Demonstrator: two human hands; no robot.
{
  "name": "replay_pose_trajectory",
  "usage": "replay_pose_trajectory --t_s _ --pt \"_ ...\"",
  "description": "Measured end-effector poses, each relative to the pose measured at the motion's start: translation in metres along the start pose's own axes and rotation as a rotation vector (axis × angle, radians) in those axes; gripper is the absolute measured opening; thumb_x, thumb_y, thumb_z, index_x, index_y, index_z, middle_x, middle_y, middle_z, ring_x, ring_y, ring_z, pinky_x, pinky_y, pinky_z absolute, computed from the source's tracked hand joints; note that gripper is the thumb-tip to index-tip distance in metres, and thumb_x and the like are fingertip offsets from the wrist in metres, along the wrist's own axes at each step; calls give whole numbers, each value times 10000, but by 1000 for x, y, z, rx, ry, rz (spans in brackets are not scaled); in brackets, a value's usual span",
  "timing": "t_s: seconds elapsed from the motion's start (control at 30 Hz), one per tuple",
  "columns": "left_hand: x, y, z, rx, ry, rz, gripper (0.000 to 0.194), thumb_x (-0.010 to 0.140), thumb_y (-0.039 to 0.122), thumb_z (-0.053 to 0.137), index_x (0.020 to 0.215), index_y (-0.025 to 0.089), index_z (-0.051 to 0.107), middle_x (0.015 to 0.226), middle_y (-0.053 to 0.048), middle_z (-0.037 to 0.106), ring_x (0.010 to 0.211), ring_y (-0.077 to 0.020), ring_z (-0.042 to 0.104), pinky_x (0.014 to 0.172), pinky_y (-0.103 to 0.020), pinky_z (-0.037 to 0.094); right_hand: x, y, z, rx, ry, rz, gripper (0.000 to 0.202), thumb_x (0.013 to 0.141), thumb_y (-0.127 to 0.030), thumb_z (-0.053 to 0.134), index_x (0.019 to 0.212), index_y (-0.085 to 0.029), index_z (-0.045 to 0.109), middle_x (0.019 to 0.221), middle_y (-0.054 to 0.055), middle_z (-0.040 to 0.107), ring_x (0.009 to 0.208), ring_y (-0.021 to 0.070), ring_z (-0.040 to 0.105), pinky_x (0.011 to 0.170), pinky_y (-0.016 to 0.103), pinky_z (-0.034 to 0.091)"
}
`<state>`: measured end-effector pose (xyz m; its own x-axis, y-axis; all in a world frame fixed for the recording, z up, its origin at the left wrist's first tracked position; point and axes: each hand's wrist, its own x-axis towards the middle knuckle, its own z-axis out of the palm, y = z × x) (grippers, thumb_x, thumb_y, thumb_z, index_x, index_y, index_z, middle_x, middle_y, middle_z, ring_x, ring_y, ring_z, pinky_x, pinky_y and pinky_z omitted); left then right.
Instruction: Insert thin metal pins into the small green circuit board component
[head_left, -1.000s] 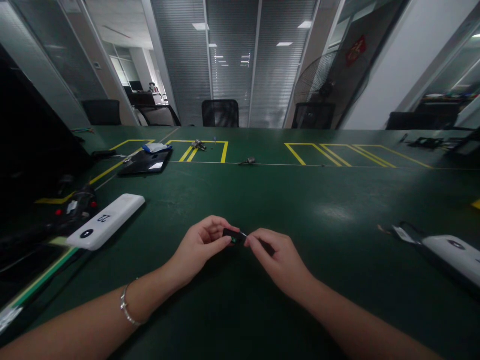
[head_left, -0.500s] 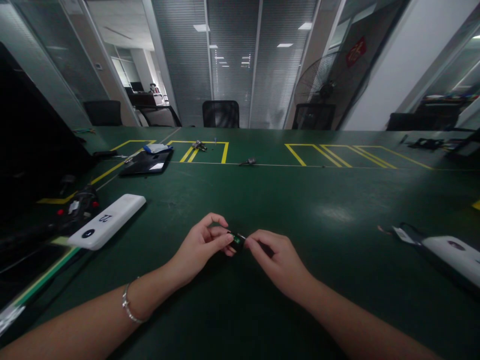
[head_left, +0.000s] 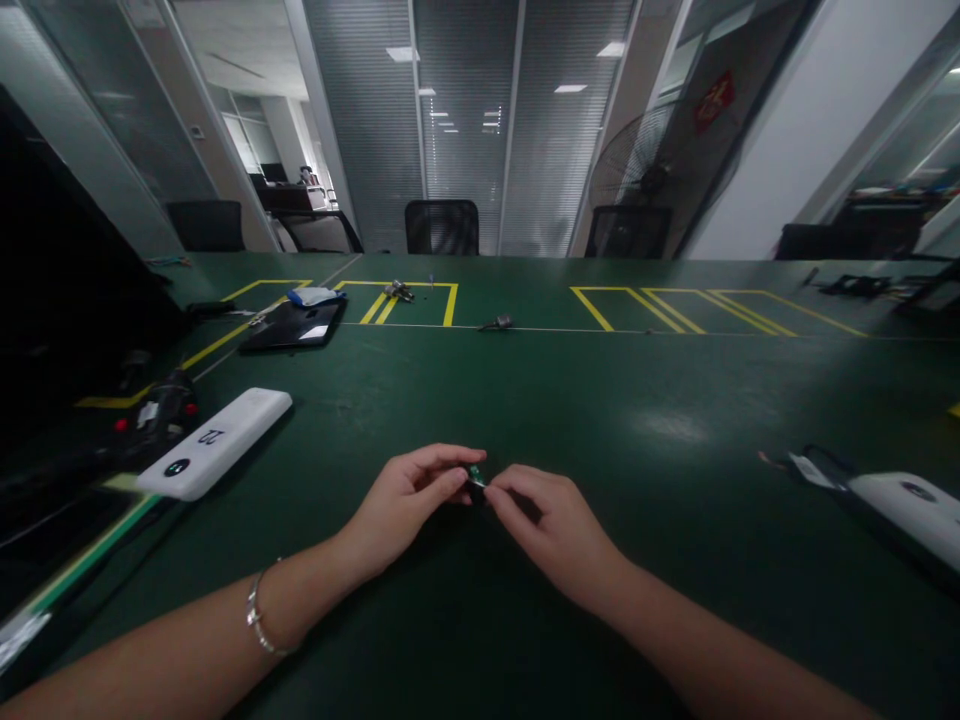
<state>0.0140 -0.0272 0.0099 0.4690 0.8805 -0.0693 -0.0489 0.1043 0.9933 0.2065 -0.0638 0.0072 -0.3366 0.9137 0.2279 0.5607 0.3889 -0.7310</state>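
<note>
Low over the green table [head_left: 480, 400], my left hand [head_left: 409, 497] is closed, thumb and fingers pinching a small black piece with a green part [head_left: 477, 482]. Its exact kind is too small to make out. From the other side my right hand [head_left: 551, 515] meets it, thumb and forefinger pressed together at its right edge. A thin pale bit shows at those fingertips, but most of it is hidden. A silver bracelet [head_left: 256, 615] circles my left wrist.
To the left lie a white power bank [head_left: 217, 443] marked 22, a black flat case [head_left: 292, 325] and dark gear. Another white device [head_left: 911, 510] with a cable is at the right edge. Small metal parts [head_left: 399, 291] and a dark piece [head_left: 496, 323] lie farther back.
The small black and green piece has turned and now stands more edge-on between my fingers. My left forefinger has stretched out over its top, and my right fingertips have shifted slightly left.
</note>
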Motion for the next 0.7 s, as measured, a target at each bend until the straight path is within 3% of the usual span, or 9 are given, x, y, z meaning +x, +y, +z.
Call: replay_pose_trajectory --t_s 0.2,0.37,0.53,0.7 --pt "-2 1 0 3 -132 36 351 886 191 587 1236 195 620 1256 -89 637 1088 -228 588 977 -376 429 -1 -2 1 -47 -38 -30 172 942 -224 492 846 -200 632 792 -8 626 707 135 583 641 245 411" --pt "-2 0 1 -49 -226 -1 503 814 116 663 1290 248 564 1323 -70 575 1206 -253 516 1013 -416 395 -2 -4 1 -28 -59 -44 201 952 -222 464 861 -199 642 804 9 639 726 147 591 667 256 430" --pt "-2 -1 0 -44 -223 23 463 857 108 617 1296 239 547 1303 -79 577 1200 -236 523 1024 -407 391 -2 -3 0 34 -42 -46 218 957 -241 459 854 -198 647 798 13 646 721 151 597 664 258 436" --pt "0 -5 -2 -161 -187 71 364 864 99 618 1214 187 572 1284 -108 585 1155 -232 561 992 -380 435 0 -3 -1 117 54 -9 218 954 -234 470 841 -192 651 791 7 661 724 143 613 661 243 440"
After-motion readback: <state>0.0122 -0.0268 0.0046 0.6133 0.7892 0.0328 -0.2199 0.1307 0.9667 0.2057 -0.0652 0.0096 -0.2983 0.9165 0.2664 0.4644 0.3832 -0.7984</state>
